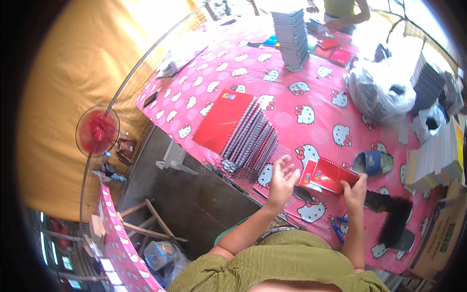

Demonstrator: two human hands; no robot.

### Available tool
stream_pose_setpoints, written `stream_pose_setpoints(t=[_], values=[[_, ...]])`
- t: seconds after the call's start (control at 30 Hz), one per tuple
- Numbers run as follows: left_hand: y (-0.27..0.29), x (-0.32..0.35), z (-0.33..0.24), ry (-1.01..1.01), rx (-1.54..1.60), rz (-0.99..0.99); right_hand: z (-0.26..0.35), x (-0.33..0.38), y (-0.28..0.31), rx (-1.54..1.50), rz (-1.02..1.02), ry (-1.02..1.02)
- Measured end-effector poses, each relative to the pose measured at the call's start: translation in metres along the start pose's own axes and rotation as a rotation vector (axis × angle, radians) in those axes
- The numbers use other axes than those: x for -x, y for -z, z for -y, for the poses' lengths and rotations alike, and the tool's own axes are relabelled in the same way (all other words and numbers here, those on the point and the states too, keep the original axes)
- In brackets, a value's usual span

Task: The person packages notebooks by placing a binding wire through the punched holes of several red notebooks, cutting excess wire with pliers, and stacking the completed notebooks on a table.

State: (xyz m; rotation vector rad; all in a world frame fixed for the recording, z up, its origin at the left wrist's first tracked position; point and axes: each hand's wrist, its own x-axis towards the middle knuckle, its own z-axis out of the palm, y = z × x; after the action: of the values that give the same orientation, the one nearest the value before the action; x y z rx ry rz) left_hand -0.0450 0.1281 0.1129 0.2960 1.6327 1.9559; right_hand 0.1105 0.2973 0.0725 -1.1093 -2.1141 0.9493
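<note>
My right hand [354,192] grips the near right corner of a small red spiral notebook [334,176], thumb on its cover. Another red piece [308,171], with a similar pale printed patch, shows at its left edge; I cannot tell whether it is a second notebook. My left hand [283,184] is raised just left of them, palm turned toward the notebook, fingers apart and holding nothing. Beyond it to the left rises a tall stack of red spiral notebooks [224,120], its wire bindings facing right. Under my hands the table has a pink cartoon-cat cloth [311,210].
Blue-handled pliers [337,230] and a black brush [396,221] lie near my right arm. A blue roll [372,163], plastic bags [379,92], paper stacks [433,158] and a cardboard box [440,233] line the right. Across the table, another person [343,17] stands behind a tall notebook stack [291,39].
</note>
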Motion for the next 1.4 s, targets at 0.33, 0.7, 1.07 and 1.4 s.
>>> stream_pose_setpoints(t=[0.33, 0.7, 1.07, 1.4], values=[[-0.013, -0.002, 0.044, -0.377, -0.507, 0.272, 0.006, 0.014, -0.039, -0.730, 0.303, 0.127], [-0.046, -0.006, 0.004, -0.819, -0.903, 0.180, -0.031, 0.011, 0.088, 0.448, -0.144, 0.081], [-0.047, -0.003, 0.012, -0.809, -0.887, 0.175, -0.093, 0.027, 0.152, 0.592, -0.153, -0.312], [-0.048, -0.002, 0.015, -0.760, -0.906, 0.243, 0.027, 0.015, 0.091, 0.029, 0.184, 0.090]])
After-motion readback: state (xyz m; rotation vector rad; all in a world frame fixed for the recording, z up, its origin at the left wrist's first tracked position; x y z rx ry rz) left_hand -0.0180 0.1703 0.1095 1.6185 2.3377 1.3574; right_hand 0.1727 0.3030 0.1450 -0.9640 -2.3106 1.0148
